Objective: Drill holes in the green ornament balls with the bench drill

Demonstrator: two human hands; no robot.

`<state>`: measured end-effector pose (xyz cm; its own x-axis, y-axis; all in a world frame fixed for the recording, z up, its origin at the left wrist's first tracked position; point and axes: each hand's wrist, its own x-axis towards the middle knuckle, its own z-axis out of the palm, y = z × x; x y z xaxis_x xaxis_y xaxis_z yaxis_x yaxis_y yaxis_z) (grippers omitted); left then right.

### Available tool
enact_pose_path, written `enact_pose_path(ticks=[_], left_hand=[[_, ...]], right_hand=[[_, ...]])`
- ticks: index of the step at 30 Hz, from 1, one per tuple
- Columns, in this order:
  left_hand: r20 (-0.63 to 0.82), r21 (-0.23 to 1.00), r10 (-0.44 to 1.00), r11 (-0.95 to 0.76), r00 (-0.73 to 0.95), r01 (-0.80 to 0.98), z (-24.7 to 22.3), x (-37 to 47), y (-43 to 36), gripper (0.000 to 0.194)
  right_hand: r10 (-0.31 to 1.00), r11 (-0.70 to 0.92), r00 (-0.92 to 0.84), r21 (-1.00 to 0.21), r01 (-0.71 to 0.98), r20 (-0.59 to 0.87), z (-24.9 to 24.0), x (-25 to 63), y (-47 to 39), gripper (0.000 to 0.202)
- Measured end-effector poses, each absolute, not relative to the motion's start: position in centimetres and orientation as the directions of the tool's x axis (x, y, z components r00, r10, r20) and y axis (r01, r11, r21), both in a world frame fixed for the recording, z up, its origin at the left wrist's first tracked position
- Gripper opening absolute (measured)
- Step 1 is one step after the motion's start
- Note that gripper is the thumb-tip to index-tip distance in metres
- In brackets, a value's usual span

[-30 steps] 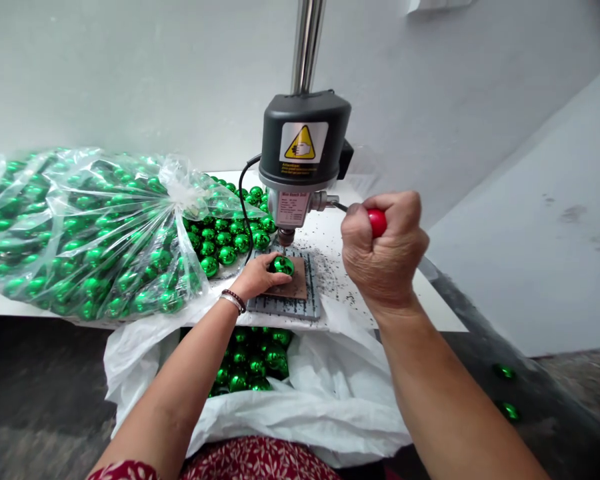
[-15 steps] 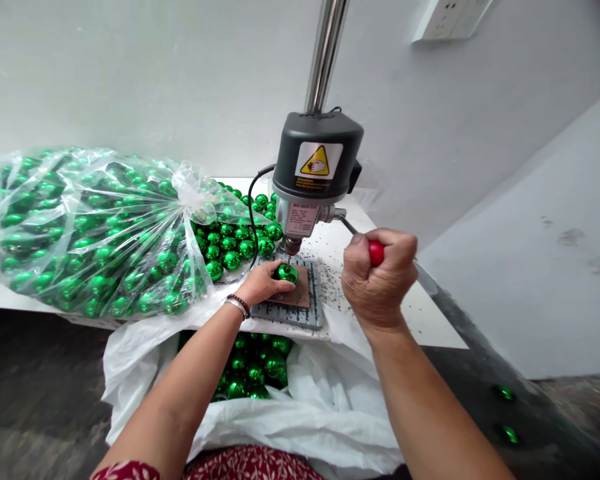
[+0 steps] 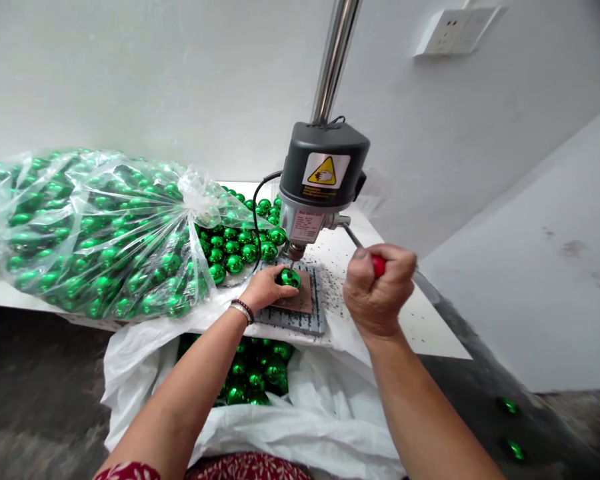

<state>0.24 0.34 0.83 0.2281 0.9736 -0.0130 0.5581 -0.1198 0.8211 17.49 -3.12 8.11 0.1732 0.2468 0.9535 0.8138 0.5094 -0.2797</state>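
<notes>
Forearms extend forward from the lower edge, both bent slightly inward. The left hand (image 3: 266, 288) rests palm-down on the drill base plate (image 3: 293, 313), its grip pinching a green ball (image 3: 290, 278) directly beneath the drill bit (image 3: 293, 256). The right hand (image 3: 379, 291) forms a closed fist, its grip wrapped tightly around the red-knobbed lever (image 3: 379, 266) of the bench drill (image 3: 323, 183), knuckles facing up. The plate sits on the white surface (image 3: 430, 333).

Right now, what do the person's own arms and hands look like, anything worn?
Both forearms are bare, with no gloves. The left hand has a dark beaded bracelet and a silvery bangle at the wrist. The right hand shows no jewellery. A red patterned sleeve edge shows at the left arm.
</notes>
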Motion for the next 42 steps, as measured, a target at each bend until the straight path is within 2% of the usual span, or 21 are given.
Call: enact_pose_path(ticks=[3, 6, 8, 10, 12, 14, 16, 18, 21, 25, 28, 33, 36, 38, 40, 42], left_hand=[[-0.006, 0.791, 0.981, -0.113, 0.193, 0.601, 1.0, 0.4, 0.0, 0.048], [0.007, 0.803, 0.982, -0.119, 0.19, 0.584, 1.4, -0.2, -0.8, 0.047], [-0.002, 0.825, 0.965, -0.147, 0.262, 0.546, 1.7, -1.3, -1.5, 0.05], [-0.046, 0.834, 0.932, -0.162, 0.359, 0.528, 2.0, -2.7, -2.1, 0.059], [-0.101, 0.831, 0.918, -0.135, 0.384, 0.539, 2.5, -3.8, -2.2, 0.066], [-0.073, 0.828, 0.943, -0.123, 0.324, 0.547, 2.9, -4.3, -1.6, 0.059], [0.017, 0.8, 0.973, -0.15, 0.229, 0.581, 3.2, -4.1, -0.2, 0.046], [0.089, 0.726, 0.985, -0.165, 0.147, 0.668, 3.5, -3.3, 1.7, 0.039], [0.095, 0.546, 0.993, -0.116, 0.076, 0.829, 3.8, -1.8, 4.4, 0.044], [-0.007, 0.352, 1.0, 0.012, -0.01, 0.936, 3.8, -0.1, 6.2, 0.046], [-0.061, 0.301, 0.996, 0.079, -0.064, 0.95, 3.5, 0.7, 6.5, 0.048], [-0.037, 0.415, 0.997, 0.08, -0.071, 0.906, 3.3, 1.1, 6.4, 0.055], [0.038, 0.572, 0.997, 0.039, -0.074, 0.82, 3.4, 0.3, 5.6, 0.068], [0.051, 0.696, 0.998, -0.02, -0.022, 0.718, 3.4, -0.7, 4.7, 0.068], [-0.015, 0.825, 0.996, -0.037, 0.086, 0.564, 3.3, -1.6, 3.7, 0.061], [-0.129, 0.913, 0.976, 0.048, 0.176, 0.406, 3.0, -2.3, 2.8, 0.055]], right_hand=[[0.359, 0.495, 0.261, -0.42, 0.76, 0.896, 12.6, 17.4, -1.7, 0.021], [0.62, 0.34, 0.337, -0.629, 0.699, 0.709, 17.0, 17.4, -0.3, 0.022], [0.674, 0.254, 0.37, -0.672, 0.695, 0.639, 18.6, 17.4, 0.1, 0.019], [0.669, 0.249, 0.375, -0.669, 0.7, 0.642, 18.9, 17.4, 0.3, 0.017], [0.641, 0.29, 0.36, -0.648, 0.704, 0.678, 18.6, 17.4, 0.4, 0.017], [0.619, 0.305, 0.361, -0.636, 0.709, 0.698, 18.0, 17.4, 0.4, 0.016], [0.606, 0.297, 0.373, -0.635, 0.713, 0.703, 17.7, 17.4, 0.6, 0.018], [0.583, 0.322, 0.368, -0.622, 0.714, 0.724, 17.4, 17.5, 0.8, 0.025], [0.549, 0.384, 0.335, -0.587, 0.713, 0.766, 17.3, 17.7, 1.0, 0.037], [0.572, 0.366, 0.331, -0.595, 0.716, 0.75, 17.2, 17.8, 0.9, 0.028], [0.555, 0.391, 0.323, -0.583, 0.712, 0.766, 17.1, 17.8, 0.9, 0.024], [0.522, 0.44, 0.311, -0.563, 0.699, 0.794, 16.9, 17.8, 1.0, 0.031], [0.538, 0.417, 0.316, -0.573, 0.705, 0.781, 16.9, 17.8, 1.0, 0.03], [0.567, 0.388, 0.322, -0.591, 0.707, 0.758, 17.0, 17.8, 0.9, 0.026], [0.579, 0.385, 0.322, -0.6, 0.701, 0.749, 17.1, 17.7, 0.8, 0.022], [0.586, 0.382, 0.325, -0.607, 0.696, 0.742, 17.2, 17.7, 0.8, 0.02]])
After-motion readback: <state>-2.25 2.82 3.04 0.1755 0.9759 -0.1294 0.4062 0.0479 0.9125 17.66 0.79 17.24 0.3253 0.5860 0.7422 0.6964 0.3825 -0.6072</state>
